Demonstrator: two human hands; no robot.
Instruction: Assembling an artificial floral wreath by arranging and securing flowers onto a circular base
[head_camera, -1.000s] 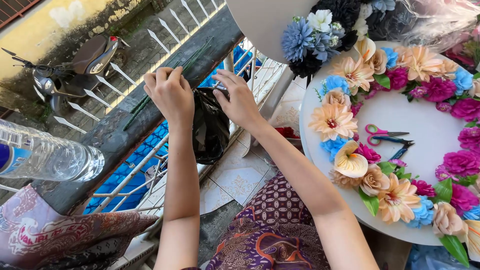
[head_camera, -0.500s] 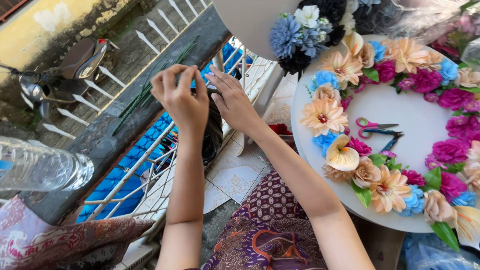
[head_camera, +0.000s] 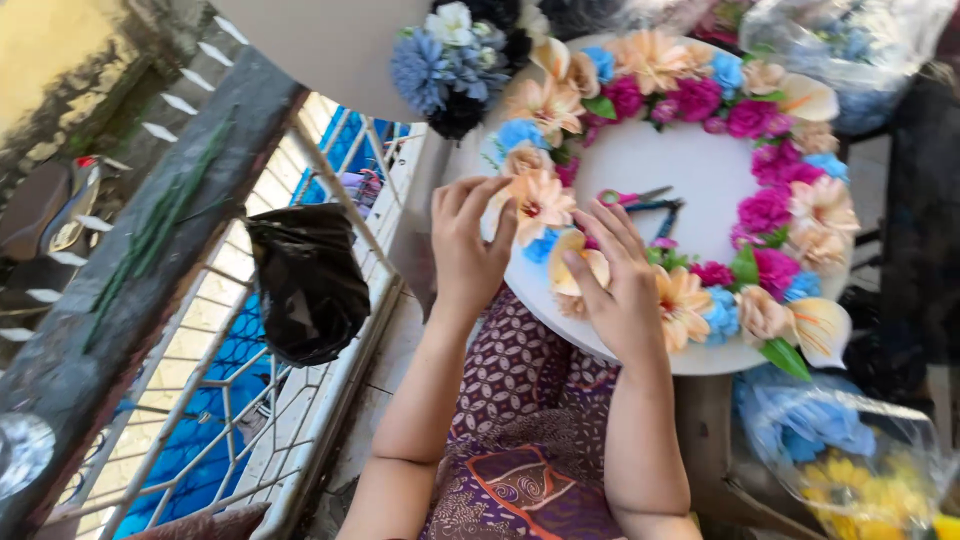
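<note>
**A:** So where were the hands on that round white board (head_camera: 690, 165)?

**B:** Both at its near-left edge. Left hand (head_camera: 467, 250) had its fingers curled loosely around the rim, touching a peach paper flower (head_camera: 537, 200). Right hand (head_camera: 620, 290) lay flat, fingers spread a bit, over a cream calla-type flower (head_camera: 570, 272), not gripping anything as far as I could tell.

**A:** Anything else nearby?

**B:** Pink-handled scissors (head_camera: 635, 198) sat on the bare middle of the board, just past the right fingertips. A black plastic bag (head_camera: 305, 285) hung on the railing (head_camera: 170, 430), well left of the board.
</note>
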